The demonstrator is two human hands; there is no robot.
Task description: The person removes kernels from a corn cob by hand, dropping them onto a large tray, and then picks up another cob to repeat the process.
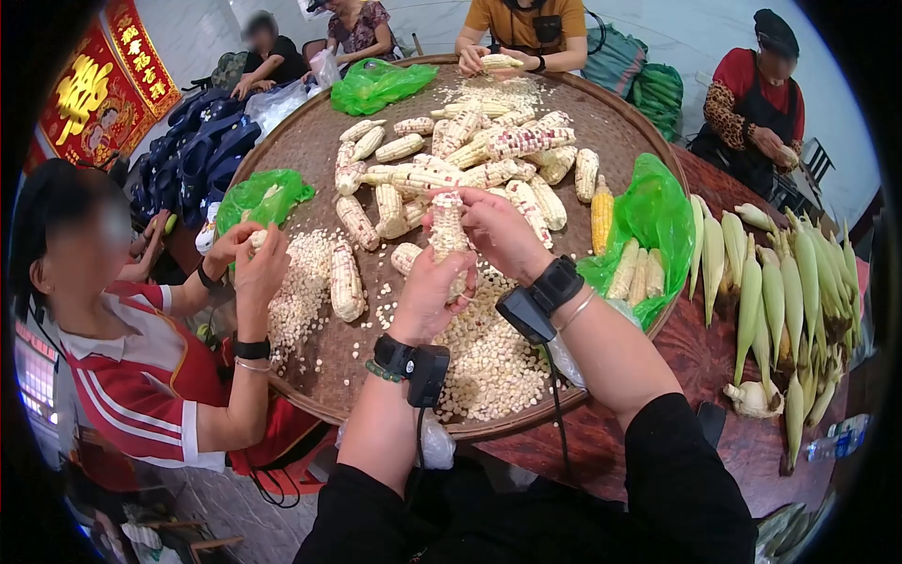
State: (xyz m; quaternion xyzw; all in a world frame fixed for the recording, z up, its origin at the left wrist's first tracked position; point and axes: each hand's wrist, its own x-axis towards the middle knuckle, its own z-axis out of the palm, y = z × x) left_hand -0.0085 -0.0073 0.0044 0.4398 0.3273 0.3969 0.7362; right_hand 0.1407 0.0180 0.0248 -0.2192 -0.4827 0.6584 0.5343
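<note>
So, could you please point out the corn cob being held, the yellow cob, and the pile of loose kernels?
corn cob (447,226), head view, on its upper kerneled part above the hands.
yellow cob (601,218), head view, mid-length.
pile of loose kernels (493,362), head view, centre of the heap.

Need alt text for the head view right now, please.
Both hands, left hand and right hand, grip one white corn cob upright over a round woven tray of cobs and loose kernels. Other people sit around it; unhusked corn lies right.

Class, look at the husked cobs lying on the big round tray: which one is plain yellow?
The yellow cob at the tray's right edge, beside the green bag. All the other cobs there are white with purple speckles.
</note>
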